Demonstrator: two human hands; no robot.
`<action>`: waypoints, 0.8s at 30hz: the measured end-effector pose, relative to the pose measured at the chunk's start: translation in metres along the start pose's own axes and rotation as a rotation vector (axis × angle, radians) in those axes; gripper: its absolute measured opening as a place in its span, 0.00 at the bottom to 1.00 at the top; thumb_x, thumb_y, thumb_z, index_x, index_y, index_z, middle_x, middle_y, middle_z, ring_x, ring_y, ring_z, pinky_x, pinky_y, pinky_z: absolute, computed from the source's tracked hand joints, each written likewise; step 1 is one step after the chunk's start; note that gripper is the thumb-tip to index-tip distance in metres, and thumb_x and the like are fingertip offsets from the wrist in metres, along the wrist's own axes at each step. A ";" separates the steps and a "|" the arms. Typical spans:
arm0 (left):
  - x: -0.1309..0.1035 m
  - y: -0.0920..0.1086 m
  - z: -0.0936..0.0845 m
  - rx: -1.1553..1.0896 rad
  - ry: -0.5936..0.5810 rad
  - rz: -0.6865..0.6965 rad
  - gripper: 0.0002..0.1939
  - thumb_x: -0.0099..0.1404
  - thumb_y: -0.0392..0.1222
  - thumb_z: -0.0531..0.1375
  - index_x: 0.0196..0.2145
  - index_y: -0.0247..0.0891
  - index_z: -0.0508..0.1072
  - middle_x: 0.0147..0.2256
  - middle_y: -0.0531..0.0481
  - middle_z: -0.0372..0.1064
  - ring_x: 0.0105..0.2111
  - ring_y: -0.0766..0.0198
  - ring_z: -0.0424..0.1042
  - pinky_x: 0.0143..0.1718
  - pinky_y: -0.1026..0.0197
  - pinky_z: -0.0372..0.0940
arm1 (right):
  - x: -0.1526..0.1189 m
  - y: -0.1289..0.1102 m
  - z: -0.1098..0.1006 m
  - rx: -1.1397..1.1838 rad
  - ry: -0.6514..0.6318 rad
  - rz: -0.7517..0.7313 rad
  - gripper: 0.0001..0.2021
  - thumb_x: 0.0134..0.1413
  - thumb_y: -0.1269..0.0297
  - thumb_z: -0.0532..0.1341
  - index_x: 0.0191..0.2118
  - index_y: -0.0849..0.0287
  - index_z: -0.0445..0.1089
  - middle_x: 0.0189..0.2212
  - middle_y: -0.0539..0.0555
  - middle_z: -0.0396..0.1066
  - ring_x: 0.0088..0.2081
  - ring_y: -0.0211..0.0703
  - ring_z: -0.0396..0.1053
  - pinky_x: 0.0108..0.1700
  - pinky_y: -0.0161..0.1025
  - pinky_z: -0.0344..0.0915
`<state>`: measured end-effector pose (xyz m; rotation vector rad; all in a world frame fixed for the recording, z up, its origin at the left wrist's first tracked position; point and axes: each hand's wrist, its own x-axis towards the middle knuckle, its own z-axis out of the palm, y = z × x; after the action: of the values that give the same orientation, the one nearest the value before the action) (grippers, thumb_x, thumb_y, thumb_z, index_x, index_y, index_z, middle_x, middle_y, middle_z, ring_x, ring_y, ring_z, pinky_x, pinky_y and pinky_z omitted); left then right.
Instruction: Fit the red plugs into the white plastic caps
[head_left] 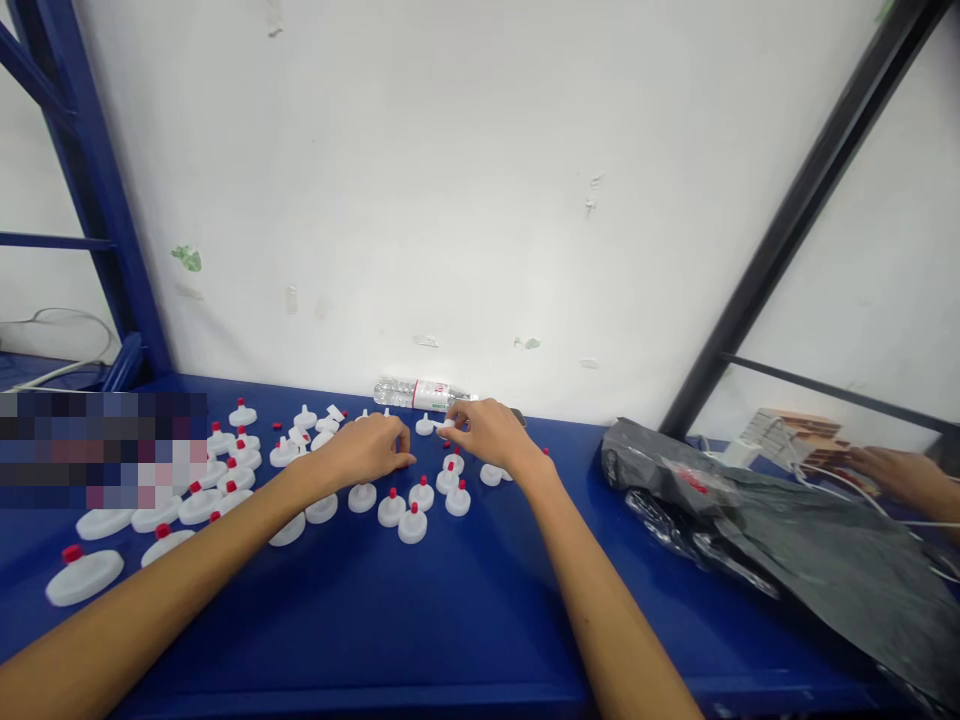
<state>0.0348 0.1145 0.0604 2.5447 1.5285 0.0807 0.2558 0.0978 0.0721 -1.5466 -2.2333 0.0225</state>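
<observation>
Many white round caps with spouts stand on the blue table (480,620), several topped with small red tips, such as the white cap (412,524) near the middle. My left hand (373,447) hovers over the caps left of centre, thumb and forefinger curved close to a red tip (406,461); whether it grips that tip is unclear. Further right, my right hand (484,430) pinches a small white spouted cap (447,428) between thumb and fingers. Another white cap (424,425) without a red tip is just left of it. More caps sit partly hidden under both forearms.
A clear bottle (421,393) lies against the wall behind my hands. A grey plastic bag (780,540) covers the right side. Beyond it, another person's hand (892,475) is near cables and a stack. Blue frame posts (112,200) rise at left.
</observation>
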 end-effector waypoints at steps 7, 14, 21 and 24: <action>0.001 -0.001 0.003 -0.036 -0.058 0.000 0.13 0.73 0.49 0.63 0.49 0.37 0.76 0.47 0.46 0.76 0.44 0.58 0.77 0.46 0.51 0.75 | -0.001 -0.008 -0.003 -0.028 -0.008 -0.032 0.12 0.65 0.55 0.66 0.47 0.56 0.78 0.40 0.53 0.83 0.41 0.47 0.78 0.40 0.39 0.64; 0.002 0.002 -0.003 -0.230 0.118 -0.021 0.14 0.73 0.50 0.63 0.46 0.37 0.76 0.45 0.47 0.76 0.43 0.58 0.77 0.46 0.50 0.75 | -0.002 -0.010 -0.005 0.012 0.005 -0.039 0.11 0.65 0.56 0.67 0.47 0.56 0.78 0.39 0.54 0.82 0.40 0.47 0.78 0.41 0.39 0.65; -0.002 0.004 -0.016 -0.602 0.248 -0.102 0.14 0.73 0.51 0.63 0.41 0.35 0.76 0.37 0.51 0.76 0.33 0.63 0.76 0.36 0.58 0.74 | -0.002 -0.014 -0.003 0.139 0.022 -0.092 0.12 0.65 0.53 0.67 0.46 0.55 0.79 0.33 0.53 0.81 0.39 0.47 0.79 0.42 0.39 0.68; -0.004 0.004 -0.020 -0.775 0.259 -0.118 0.14 0.73 0.50 0.63 0.41 0.34 0.76 0.37 0.50 0.76 0.35 0.62 0.77 0.36 0.58 0.75 | -0.002 -0.015 -0.003 0.190 0.037 -0.110 0.12 0.64 0.53 0.67 0.46 0.54 0.79 0.33 0.52 0.82 0.38 0.46 0.80 0.42 0.39 0.68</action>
<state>0.0336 0.1120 0.0807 1.8689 1.3535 0.8347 0.2436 0.0898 0.0780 -1.3130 -2.2134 0.1670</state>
